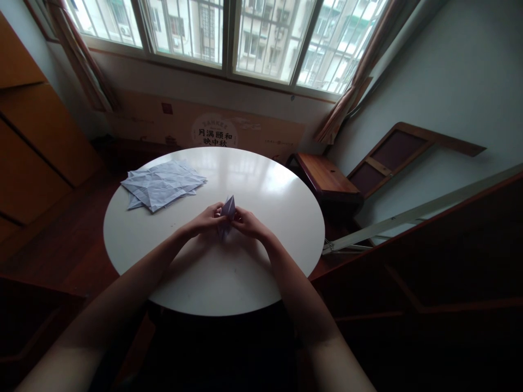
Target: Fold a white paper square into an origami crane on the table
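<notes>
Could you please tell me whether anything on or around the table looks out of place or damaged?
The paper sheets at the table's far left look creased and lie askew, corners jutting unevenly. Nothing looks spilled; both hands hold a small folded paper near the middle.

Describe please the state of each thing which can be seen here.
Left hand: grip closed on the folded paper.
Right hand: grip closed on it too.
Folded paper: creased, tip pointing up.
Paper sheets: creased, piled, mostly flat.
Round table: bearing the pile.
Curtains: drawn aside.
Window: uncovered; open or shut unclear.
</notes>
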Demonstrator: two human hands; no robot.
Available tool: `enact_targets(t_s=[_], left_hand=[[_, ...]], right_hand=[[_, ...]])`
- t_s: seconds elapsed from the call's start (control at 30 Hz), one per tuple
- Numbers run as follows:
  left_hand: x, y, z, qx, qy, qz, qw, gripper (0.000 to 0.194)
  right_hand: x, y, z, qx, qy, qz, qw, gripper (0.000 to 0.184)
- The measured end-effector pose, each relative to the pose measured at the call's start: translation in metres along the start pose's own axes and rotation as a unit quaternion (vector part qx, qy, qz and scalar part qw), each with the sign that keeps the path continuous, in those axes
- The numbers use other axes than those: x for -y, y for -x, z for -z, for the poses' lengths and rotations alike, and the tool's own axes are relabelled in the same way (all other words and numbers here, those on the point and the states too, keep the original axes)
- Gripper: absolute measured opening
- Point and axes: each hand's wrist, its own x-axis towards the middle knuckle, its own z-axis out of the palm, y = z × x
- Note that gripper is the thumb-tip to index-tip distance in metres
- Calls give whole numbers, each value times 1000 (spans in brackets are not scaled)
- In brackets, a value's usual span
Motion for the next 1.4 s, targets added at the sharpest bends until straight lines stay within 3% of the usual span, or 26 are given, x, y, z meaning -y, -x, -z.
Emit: enact_targets(t_s=[1.4], left_hand=[[-4,1,-2,-6,-3,1,1000,54]], right_hand=[[4,1,1,-2,0,-7,1000,29]])
